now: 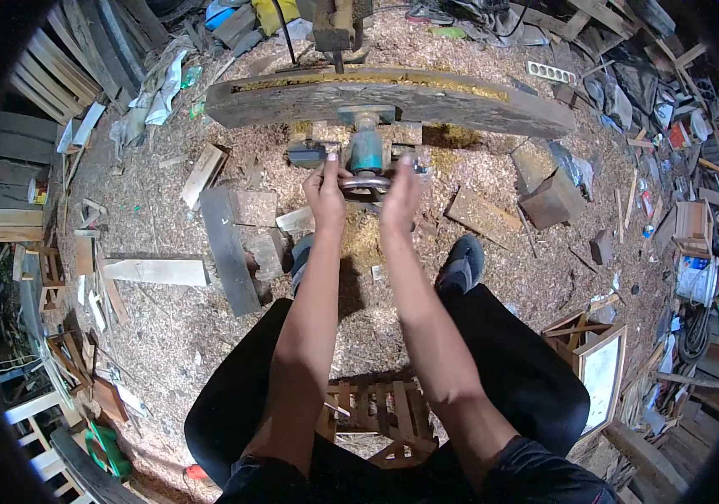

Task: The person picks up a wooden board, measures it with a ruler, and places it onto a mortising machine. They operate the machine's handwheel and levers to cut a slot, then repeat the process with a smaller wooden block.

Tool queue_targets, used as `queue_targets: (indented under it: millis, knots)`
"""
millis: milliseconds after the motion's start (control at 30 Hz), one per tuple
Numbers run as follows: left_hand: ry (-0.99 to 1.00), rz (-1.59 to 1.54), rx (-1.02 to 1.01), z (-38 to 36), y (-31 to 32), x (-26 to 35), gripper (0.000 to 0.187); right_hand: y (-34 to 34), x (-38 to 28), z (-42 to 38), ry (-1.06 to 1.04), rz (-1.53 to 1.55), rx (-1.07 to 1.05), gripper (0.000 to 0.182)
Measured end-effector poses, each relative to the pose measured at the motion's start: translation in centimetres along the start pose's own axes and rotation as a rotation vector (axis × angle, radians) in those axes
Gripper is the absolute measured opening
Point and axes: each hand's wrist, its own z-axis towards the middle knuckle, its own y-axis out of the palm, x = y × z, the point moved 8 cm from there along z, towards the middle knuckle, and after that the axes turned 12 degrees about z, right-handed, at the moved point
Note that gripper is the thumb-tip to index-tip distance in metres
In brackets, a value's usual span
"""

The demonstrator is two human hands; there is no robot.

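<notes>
A round metal handwheel (364, 182) sits at the near end of a teal screw housing (367, 151), below a long wooden beam (393, 99). My left hand (326, 195) is at the wheel's left side, thumb pointing up and fingers curled at the rim. On the right side of the wheel is my right hand (401, 197), smeared by motion. Whether its fingers grip the rim cannot be made out. Above the beam hangs a dark machine head (334, 29) with a bit pointing down at the beam's top, where yellowish wood chips lie.
Wood chips cover the floor (158, 319). Loose boards (229, 248) and wood blocks (553, 200) lie on both sides of my feet. A slatted wooden seat (376, 412) is between my legs. A white power strip (551, 72) lies at upper right, and a framed panel (601, 378) stands right.
</notes>
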Motion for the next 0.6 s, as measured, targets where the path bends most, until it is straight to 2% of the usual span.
queue_targets:
  millis: [67,167,267,500,600]
  knots:
    - [0.060,0.054,0.046,0.5,0.1,-0.2,0.036,0.3,2.6,0.4,-0.048,0.073,0.044,0.043]
    - [-0.022,-0.103,0.190,0.3,0.4,-0.9,0.038,0.0,1.7,0.6,-0.372,-0.134,0.063,0.032]
    - [0.076,0.070,0.126,0.3,0.3,0.1,0.038,-0.2,1.6,0.5,-0.390,-0.150,0.044,0.026]
    - [0.021,0.057,-0.018,1.4,0.3,-2.5,0.035,-0.1,1.7,0.9,-0.373,-0.119,-0.021,0.029]
    - [-0.052,0.067,0.118,0.2,0.2,-2.0,0.034,-0.2,1.8,1.2,-0.363,-0.106,-0.067,0.031]
